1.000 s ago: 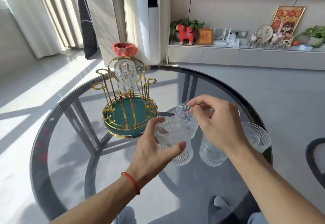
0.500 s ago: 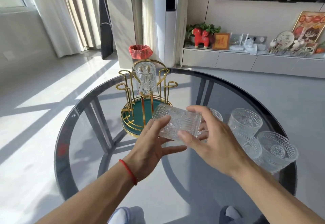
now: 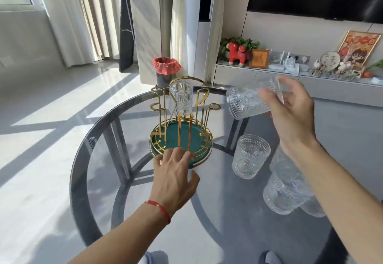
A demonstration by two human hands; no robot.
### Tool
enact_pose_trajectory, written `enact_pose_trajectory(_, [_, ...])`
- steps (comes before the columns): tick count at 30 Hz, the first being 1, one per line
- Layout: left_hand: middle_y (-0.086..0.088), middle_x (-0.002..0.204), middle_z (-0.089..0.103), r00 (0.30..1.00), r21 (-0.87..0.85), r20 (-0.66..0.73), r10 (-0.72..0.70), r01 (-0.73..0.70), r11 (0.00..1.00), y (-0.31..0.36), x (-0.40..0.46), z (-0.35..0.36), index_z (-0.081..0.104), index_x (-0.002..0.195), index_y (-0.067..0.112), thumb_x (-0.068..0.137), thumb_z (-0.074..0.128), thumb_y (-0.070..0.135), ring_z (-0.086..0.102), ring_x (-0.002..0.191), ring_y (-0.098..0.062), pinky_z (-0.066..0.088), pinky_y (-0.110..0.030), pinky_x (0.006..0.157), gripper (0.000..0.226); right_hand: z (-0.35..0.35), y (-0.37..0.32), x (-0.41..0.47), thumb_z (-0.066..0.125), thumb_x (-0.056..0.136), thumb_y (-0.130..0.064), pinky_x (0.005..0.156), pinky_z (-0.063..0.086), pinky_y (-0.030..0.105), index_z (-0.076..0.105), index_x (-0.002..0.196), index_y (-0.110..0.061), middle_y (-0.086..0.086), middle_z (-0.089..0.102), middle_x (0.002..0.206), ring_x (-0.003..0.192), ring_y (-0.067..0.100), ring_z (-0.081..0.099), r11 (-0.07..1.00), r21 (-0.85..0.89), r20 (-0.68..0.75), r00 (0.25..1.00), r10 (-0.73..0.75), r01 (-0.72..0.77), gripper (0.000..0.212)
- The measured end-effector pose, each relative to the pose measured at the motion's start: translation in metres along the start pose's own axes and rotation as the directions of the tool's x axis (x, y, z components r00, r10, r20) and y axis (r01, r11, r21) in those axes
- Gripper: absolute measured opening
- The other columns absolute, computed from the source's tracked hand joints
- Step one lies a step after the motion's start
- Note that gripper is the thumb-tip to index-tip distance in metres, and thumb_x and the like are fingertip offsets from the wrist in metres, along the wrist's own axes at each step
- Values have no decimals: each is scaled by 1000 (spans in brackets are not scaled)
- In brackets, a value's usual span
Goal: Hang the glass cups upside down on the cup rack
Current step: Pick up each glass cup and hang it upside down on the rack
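Observation:
A gold wire cup rack (image 3: 182, 118) with a green round base stands on the glass table. One glass cup (image 3: 181, 96) hangs upside down on a far peg. My right hand (image 3: 290, 116) grips another glass cup (image 3: 244, 103), tilted on its side, in the air right of the rack. My left hand (image 3: 174, 178) is open with fingers spread, its fingertips at the near rim of the rack's base. An upright cup (image 3: 249, 156) stands on the table right of the rack. More cups (image 3: 284, 191) sit partly hidden under my right forearm.
The round glass table (image 3: 99, 181) has a dark rim and dark legs showing through. Behind it stand a bin with a red bag (image 3: 166, 71) and a low cabinet (image 3: 290, 79) with ornaments. My knees show at the bottom edge.
My left hand let go of the cup and moved down to the rack's base. My right hand lifted the cup up and to the right, turning it sideways.

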State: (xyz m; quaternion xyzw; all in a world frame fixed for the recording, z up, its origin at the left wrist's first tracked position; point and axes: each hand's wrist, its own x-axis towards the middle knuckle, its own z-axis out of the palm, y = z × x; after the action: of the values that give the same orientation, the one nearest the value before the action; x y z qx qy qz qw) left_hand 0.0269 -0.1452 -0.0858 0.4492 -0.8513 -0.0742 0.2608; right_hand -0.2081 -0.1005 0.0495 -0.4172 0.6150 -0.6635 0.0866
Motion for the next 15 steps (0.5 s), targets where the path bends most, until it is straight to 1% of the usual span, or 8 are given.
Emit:
enact_pose_trajectory(2, [4,110,65,1000,21,4,-5,5,1000,0,1,-2,63,111,25,80,65,31,54,108,-24,41,-51,93,31,15,-4,26,82,74,-49,102,54,55,62,132,-28,10,70,130,123,30,65,998,50,11,999,35,-35,64])
enact_pose_trajectory(4, [7,108,66,1000,57,10,-21,21,998,0,2,-4,62,110,26,80,62,30,56,106,-23,40,-50,93,30,31,-6,49,83,74,-45,102,54,54,62,131,-26,8,71,129,122,28,66,997,59,54,997,49,-52,63])
enact_pose_trajectory(8, [8,115,65,998,87,43,-39,35,996,2,3,-6,60,113,27,83,56,30,54,107,-21,41,-46,95,30,59,0,79,84,77,-34,102,56,49,63,132,-18,6,70,128,118,22,68,997,21,117,990,75,-78,61])
enact_pose_trajectory(10, [7,116,64,997,83,50,-50,46,996,3,3,-7,59,114,25,83,54,28,52,107,-22,42,-46,93,32,70,4,85,85,77,-31,103,55,46,64,132,-17,5,69,129,120,22,66,997,-18,142,986,83,-81,60])
enact_pose_trajectory(13, [7,114,64,997,86,55,-50,46,995,4,1,-8,59,113,24,81,54,27,51,105,-24,44,-45,89,33,81,8,90,85,80,-26,102,55,39,63,135,-15,5,68,131,122,20,64,997,-32,200,977,73,-67,60])
enact_pose_trajectory(15, [6,114,63,997,86,61,-53,47,995,4,1,-8,58,113,24,81,53,26,51,105,-24,44,-45,88,33,87,11,90,85,81,-24,106,52,38,62,136,-15,5,66,135,127,17,60,997,-50,246,967,61,-50,61])
